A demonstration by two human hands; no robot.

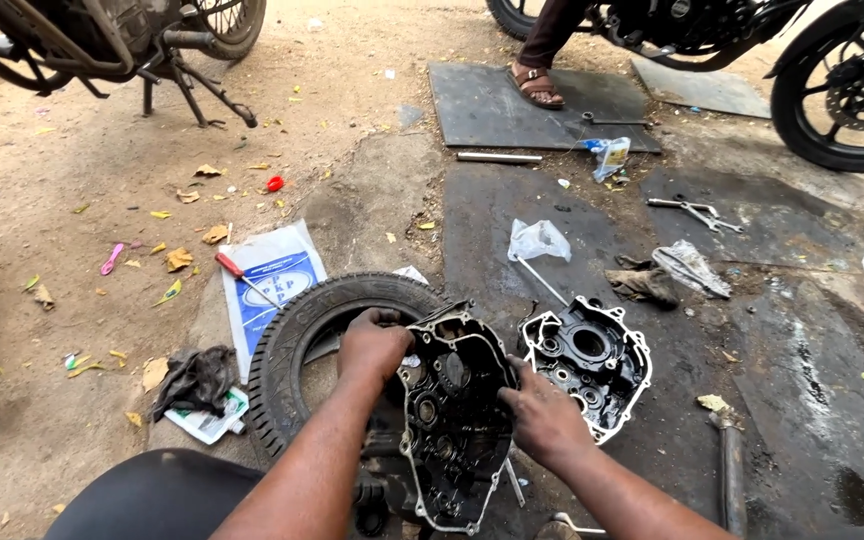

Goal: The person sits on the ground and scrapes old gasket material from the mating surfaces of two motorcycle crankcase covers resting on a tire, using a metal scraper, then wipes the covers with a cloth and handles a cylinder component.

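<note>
Hands first: my left hand [372,343] has its fingers clenched over the top edge of the black, oily metal engine case half [452,420]; my right hand [544,418] presses its right rim, fingers curled on it. That case rests on the black rubber tyre [297,340] lying flat on the ground. Just beside it I see a second black engine case half [588,362], then a red-handled screwdriver [242,275], crumpled clear plastic bag [537,240], and a person's sandalled foot [537,85].

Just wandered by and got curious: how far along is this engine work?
Already done: the engine case is split, one half lying apart on the ground. In hand: both hands, left and right, grip the other half resting on the tyre. Left: the halves remain unjoined, tools like the screwdriver scattered around.
</note>
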